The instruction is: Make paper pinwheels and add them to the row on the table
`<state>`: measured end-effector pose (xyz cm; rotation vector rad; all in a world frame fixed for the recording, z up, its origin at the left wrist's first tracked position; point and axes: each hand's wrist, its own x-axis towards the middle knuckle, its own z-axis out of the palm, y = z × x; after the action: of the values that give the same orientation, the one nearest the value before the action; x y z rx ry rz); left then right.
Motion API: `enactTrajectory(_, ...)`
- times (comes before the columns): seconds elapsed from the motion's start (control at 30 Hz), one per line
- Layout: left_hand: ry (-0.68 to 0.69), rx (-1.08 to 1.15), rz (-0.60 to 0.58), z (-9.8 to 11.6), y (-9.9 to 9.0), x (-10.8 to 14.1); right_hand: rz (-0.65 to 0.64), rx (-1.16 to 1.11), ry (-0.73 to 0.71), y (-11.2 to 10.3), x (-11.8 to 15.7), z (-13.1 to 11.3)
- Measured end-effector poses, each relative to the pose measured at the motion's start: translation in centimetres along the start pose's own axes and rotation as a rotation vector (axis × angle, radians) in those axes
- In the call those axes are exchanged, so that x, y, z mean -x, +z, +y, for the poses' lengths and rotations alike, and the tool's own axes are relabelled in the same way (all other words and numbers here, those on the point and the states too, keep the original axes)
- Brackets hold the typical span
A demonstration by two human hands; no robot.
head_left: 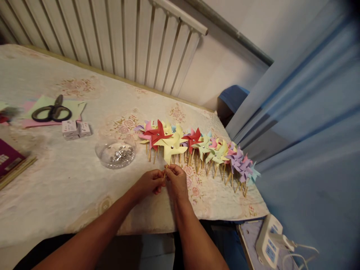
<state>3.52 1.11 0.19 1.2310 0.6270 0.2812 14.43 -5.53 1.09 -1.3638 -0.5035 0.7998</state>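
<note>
A pale yellow paper pinwheel point(170, 146) with a small silver pin at its centre stands upright on a thin stick. My right hand point(177, 179) pinches that stick just below the paper. Close beside it, my left hand point(152, 182) is closed with its fingertips at the same stick. Behind them lies a long row of finished-looking pinwheels in several colours, among them a red pinwheel point(193, 139) and a purple pinwheel point(237, 159). To the left of my hands is a clear round dish point(115, 153) holding many small silver pins.
Black-handled scissors point(52, 112) rest on coloured paper sheets point(77, 107), near small white boxes point(70, 129). At the left edge are a purple box point(9, 159) and thin sticks point(19, 172). A radiator point(126, 41) runs behind the floral tablecloth point(70, 180); a blue curtain point(306, 150) and power strip point(270, 240) are at the right.
</note>
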Motion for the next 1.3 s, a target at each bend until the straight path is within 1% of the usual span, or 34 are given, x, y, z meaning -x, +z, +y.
enactTrajectory(0.13, 0.015, 0.009, -0.006, -0.3, -0.1, -0.1, 0.002, 0.015, 0.018, 0.0, 0.1, -0.2)
enactTrajectory(0.27, 0.014, 0.009, 0.001, -0.5, -0.2, -0.3, 0.003, 0.086, 0.019, 0.0, 0.1, -0.5)
enactTrajectory(0.4, 0.024, 0.024, -0.017, -0.4, -0.3, -0.4, -0.001, 0.137, 0.014, -0.1, 0.2, -1.0)
enactTrajectory(0.57, 0.04, -0.006, -0.024, -0.4, -0.4, -0.5, -0.034, 0.122, 0.012, -0.1, 0.3, -1.3)
enactTrajectory(0.7, 0.05, -0.006, -0.033, -0.4, -0.4, -0.4, -0.066, 0.096, 0.041, 0.1, 0.5, -1.4)
enactTrajectory(0.9, 0.035, 0.025, -0.031, -0.2, -0.4, -0.2, -0.103, 0.094, 0.042, 0.2, 0.7, -1.7)
enactTrajectory(1.13, 0.044, 0.025, -0.058, -0.6, -0.6, -0.6, -0.075, 0.098, 0.001, 0.0, 0.5, -1.5)
enactTrajectory(1.3, 0.079, 0.039, -0.065, -0.6, -0.6, -0.4, -0.078, 0.093, -0.009, -0.2, 0.4, -1.0)
